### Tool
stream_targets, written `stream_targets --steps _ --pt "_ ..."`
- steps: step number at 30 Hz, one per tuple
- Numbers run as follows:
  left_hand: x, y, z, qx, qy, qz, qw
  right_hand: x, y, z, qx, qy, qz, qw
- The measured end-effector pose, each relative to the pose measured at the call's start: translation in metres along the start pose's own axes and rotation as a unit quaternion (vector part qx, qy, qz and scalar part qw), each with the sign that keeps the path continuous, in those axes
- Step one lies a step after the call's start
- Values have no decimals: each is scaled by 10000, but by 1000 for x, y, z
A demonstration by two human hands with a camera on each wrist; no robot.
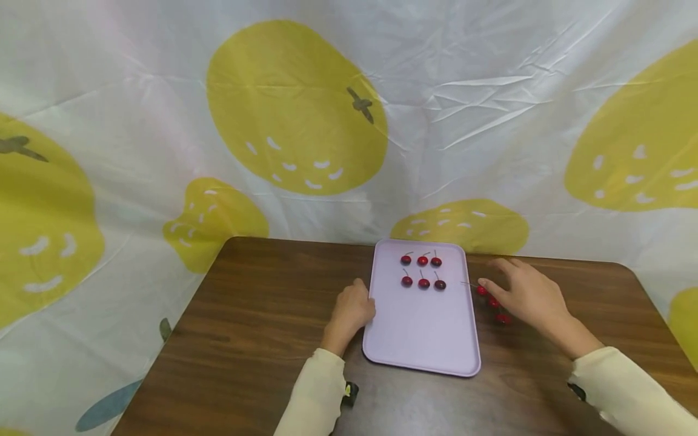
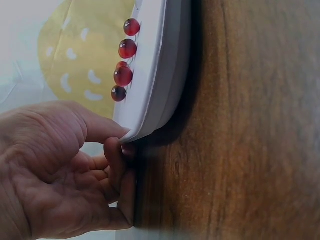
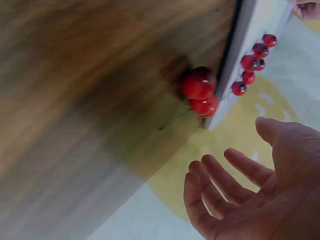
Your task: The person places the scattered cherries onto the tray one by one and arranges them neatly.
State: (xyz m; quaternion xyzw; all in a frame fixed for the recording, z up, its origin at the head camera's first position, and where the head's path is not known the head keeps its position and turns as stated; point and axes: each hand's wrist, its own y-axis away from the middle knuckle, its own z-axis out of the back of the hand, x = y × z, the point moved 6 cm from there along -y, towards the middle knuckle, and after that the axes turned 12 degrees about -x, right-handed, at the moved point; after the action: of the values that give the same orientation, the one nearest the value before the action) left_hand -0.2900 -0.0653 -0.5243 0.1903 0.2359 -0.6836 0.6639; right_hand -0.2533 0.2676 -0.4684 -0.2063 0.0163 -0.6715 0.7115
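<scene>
A pale lilac tray [image 1: 420, 339] lies on the wooden table, holding red cherries [image 1: 423, 283] with thin stems in two rows of three. My left hand [image 1: 351, 307] pinches the tray's left rim between thumb and fingers, as the left wrist view shows. Beyond the opposite rim, a few loose cherries [image 1: 494, 301] rest on the table. Above and beside them is my right hand [image 1: 537, 300], its thumb and fingers spread apart. In the right wrist view those cherries [image 3: 199, 82] sit clear of the fingertips, and nothing shows in the hand.
Brown wood-grain table [image 1: 262, 303] extends on both sides of the tray. Behind its far edge hangs a white cloth [image 1: 463, 121] printed with large yellow fruit. A small black device [image 1: 351, 393] shows at the left sleeve's cuff.
</scene>
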Motion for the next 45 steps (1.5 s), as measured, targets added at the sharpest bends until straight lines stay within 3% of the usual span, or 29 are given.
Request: stream_targets --steps 7,26,35,45 --pt "3 1 0 38 -111 75 9999 -13 11 -8 309 51 -103 9995" --pt "2 0 -1 34 -101 40 9999 -13 22 -24 188 -262 8 9995" --pt "0 1 0 14 -82 -29 10000 -12 21 -22 124 -241 103 9996" --pt "0 0 -1 48 -86 31 9999 -5 15 -6 -175 -281 171 9993"
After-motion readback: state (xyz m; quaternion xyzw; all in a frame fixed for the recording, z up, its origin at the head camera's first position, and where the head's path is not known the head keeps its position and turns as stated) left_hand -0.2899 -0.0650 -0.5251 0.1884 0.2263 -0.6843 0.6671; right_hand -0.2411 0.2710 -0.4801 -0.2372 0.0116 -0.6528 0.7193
